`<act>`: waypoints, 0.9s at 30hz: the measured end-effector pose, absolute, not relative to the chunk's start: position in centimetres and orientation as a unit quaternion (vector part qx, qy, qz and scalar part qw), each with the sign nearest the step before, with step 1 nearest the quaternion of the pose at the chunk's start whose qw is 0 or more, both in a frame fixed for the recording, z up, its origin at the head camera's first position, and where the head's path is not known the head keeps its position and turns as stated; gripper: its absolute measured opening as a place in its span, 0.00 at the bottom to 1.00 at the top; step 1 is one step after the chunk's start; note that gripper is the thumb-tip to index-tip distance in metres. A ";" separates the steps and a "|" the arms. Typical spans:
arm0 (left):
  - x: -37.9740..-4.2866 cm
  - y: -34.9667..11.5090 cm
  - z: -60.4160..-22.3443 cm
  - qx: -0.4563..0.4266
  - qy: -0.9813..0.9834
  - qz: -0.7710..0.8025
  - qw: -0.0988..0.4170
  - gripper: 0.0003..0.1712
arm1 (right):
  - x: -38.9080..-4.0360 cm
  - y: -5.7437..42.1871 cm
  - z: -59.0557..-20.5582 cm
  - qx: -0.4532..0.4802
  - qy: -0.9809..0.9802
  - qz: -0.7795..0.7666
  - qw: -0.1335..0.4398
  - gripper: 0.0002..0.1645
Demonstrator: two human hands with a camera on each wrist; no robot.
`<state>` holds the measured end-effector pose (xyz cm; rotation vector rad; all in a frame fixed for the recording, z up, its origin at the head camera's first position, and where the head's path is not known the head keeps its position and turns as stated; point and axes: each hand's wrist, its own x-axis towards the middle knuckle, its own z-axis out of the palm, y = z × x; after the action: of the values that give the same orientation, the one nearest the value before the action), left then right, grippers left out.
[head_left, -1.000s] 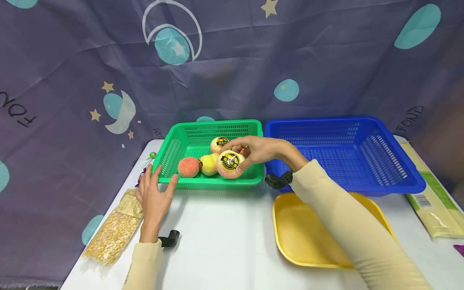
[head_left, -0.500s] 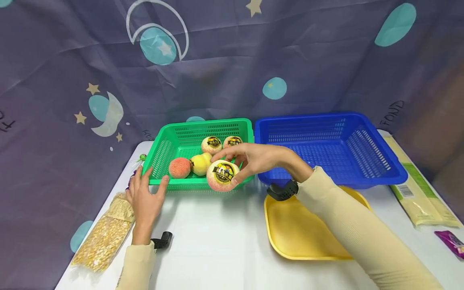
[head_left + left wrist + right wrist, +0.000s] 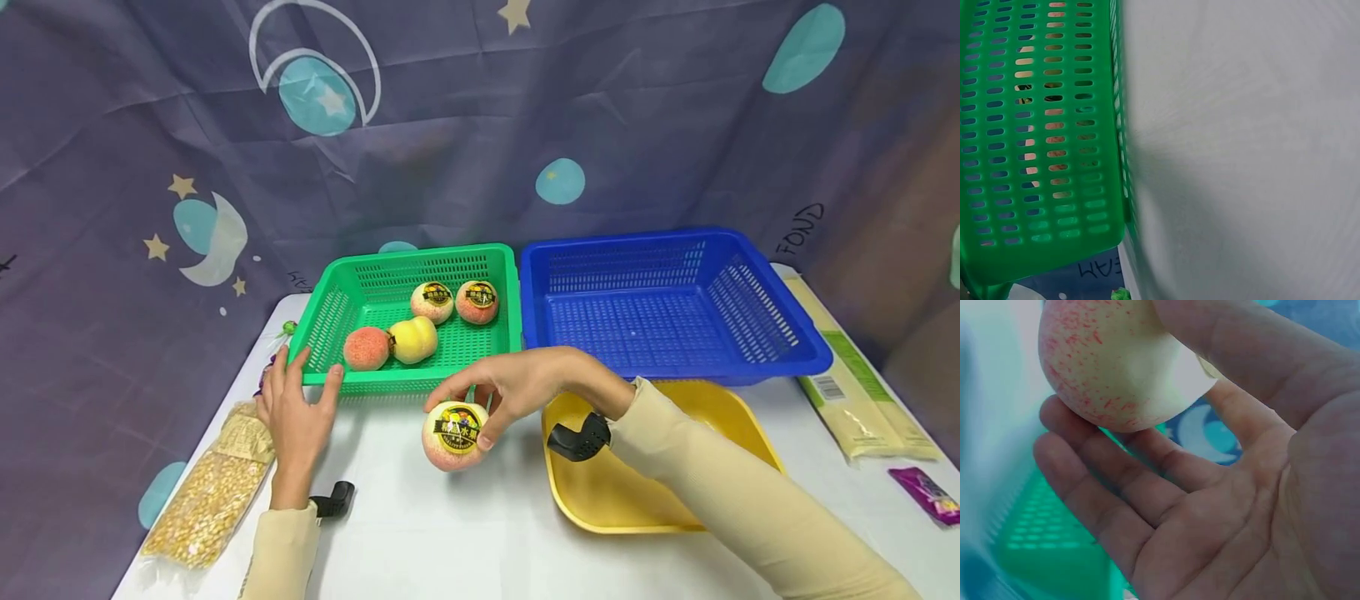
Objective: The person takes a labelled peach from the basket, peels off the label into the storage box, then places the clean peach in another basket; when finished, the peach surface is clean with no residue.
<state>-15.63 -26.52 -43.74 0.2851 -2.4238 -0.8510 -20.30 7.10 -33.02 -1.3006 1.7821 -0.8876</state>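
Observation:
In the head view my right hand (image 3: 517,387) grips a pale peach (image 3: 453,437) with a black label, over the white table in front of the green basket (image 3: 420,377). The right wrist view shows that peach (image 3: 1104,369) between the thumb and the fingers, its skin flecked with red. My left hand (image 3: 300,417) rests on the front left rim of the green basket, fingers spread. Inside the basket lie a red peach (image 3: 367,348), a yellow fruit (image 3: 413,340) and two labelled peaches, one pale (image 3: 432,302) and one redder (image 3: 477,302).
A blue basket (image 3: 806,367) stands right of the green one, with a yellow tray (image 3: 600,521) in front of it. A bag of corn kernels (image 3: 202,500) lies at the left. On the right are a long pale packet (image 3: 862,400) and a purple packet (image 3: 926,496).
The right hand has lifted the peach out of the green basket and brought it toward me, over the table. The left hand stays at the rim. The head view has turned slightly right.

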 end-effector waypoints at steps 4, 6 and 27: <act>-15.7 -26.5 -43.8 0.108 -0.901 -0.316 0.276 0.39 | -20.1 7.0 -34.5 -0.499 0.713 -0.312 0.382 0.41; -15.7 -26.5 -43.8 0.109 -0.901 -0.318 0.276 0.39 | -20.1 7.0 -35.4 -0.486 0.721 -0.303 0.390 0.40; -15.7 -23.6 -42.4 0.002 -0.844 -0.342 0.413 0.29 | -19.4 8.4 -38.1 -0.396 0.800 -0.261 0.367 0.43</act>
<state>-15.66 -23.64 -42.38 0.0042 -2.1216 -0.8612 -19.41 8.38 -38.08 -1.0179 2.0552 -0.6707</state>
